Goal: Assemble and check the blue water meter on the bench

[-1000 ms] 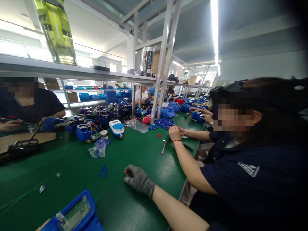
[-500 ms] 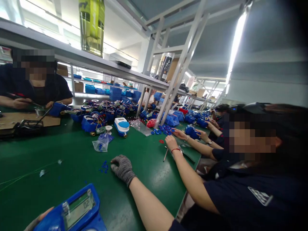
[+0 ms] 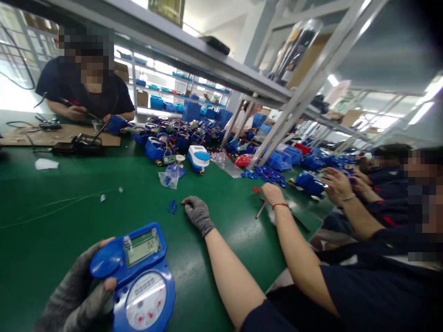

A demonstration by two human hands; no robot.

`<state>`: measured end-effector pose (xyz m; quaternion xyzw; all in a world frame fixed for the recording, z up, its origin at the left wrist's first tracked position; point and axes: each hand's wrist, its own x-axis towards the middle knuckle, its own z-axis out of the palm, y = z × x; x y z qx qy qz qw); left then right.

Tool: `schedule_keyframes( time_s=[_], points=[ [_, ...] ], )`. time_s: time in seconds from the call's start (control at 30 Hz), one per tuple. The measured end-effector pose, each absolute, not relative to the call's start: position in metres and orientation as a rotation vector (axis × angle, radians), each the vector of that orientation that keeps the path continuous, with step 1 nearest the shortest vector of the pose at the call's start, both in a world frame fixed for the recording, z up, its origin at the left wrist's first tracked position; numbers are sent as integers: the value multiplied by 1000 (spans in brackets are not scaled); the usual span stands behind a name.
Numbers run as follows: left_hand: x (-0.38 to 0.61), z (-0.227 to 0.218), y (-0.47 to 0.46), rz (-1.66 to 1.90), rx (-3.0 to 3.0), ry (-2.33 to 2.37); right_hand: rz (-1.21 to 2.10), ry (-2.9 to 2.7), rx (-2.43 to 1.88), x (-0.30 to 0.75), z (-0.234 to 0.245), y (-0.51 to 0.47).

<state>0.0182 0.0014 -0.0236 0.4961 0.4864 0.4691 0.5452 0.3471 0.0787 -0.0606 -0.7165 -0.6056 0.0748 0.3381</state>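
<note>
Left hand (image 3: 83, 286), in a grey knitted fingerless glove (image 3: 65, 295), grasping a blue plastic meter (image 3: 143, 271) with a rectangular grey display (image 3: 142, 251) and a round white dial (image 3: 146, 302); the meter is held over the near part of the green worktop (image 3: 197, 286), well in from its right edge. Right hand (image 3: 199, 216), gloved alike, fingers curled just beside the small scattered blue plastic pieces (image 3: 172, 206); whether it holds any, I cannot tell from where I stand. Good practice, in my judgement: grip the meter by its side, thumb clear of display and dial; with the other hand, pinch only 1 outlying piece at a time, as such bits would scatter easily. Legible marks: the display seems to show 0 and 2, decimal point uncertain; the dial's counter (image 3: 144, 286) appears to read 00000. No brand is readable.
</note>
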Motion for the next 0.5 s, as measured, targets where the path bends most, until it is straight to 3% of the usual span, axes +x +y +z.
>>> schedule_keyframes(
  time_s=[0.5],
  points=[
    [15, 0, -5, 1099, 1195, 1013, 181, -1748, -1890, 333, -53, 82]
  ],
)
